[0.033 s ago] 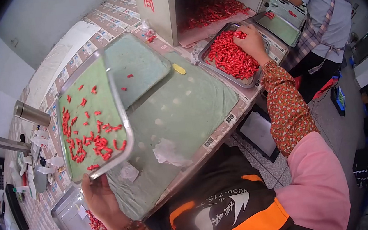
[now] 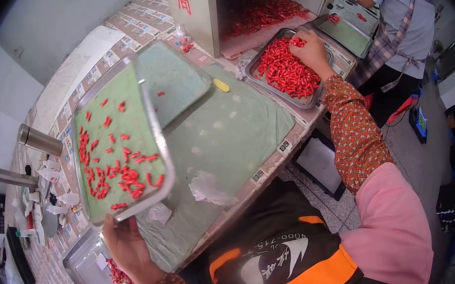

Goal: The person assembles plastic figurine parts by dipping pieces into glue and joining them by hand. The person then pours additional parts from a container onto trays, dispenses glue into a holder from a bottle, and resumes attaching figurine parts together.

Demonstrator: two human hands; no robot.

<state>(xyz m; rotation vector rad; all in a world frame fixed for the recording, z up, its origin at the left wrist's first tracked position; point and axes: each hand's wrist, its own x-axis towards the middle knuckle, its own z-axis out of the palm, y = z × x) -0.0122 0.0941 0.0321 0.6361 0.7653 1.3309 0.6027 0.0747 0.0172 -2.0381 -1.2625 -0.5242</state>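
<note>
At the far left of the table (image 2: pixel 258 116) stands a steel bottle (image 2: pixel 39 140). On the near left lies a bare metal tray (image 2: pixel 88 273), with a red bunch (image 2: pixel 119 275) at its right side. Just beside it is the left hand (image 2: pixel 130 248); its fingers are closed on the near rim of a green-lined tray (image 2: pixel 167 165). This tray seems raised and slanted, and red pieces (image 2: pixel 129 178) are scattered on its lining, mostly in the near half. Behind its right side, a pale-lined tray (image 2: pixel 180 74) lies on the table. More to the right are crumpled white plastic (image 2: pixel 210 189), near, and a small yellow piece (image 2: pixel 221 85), farther. On the far side, a grey box (image 2: pixel 195 28) contains a red heap (image 2: pixel 266 14). Near its opening is a deep tray (image 2: pixel 285 98) filled with red pieces. The right hand (image 2: pixel 310 51) reaches onto these pieces from the right, its fingers bent; I cannot tell if they pinch any piece. At the far right, a co-worker (image 2: pixel 405 26) stands beside another green-lined tray.
</note>
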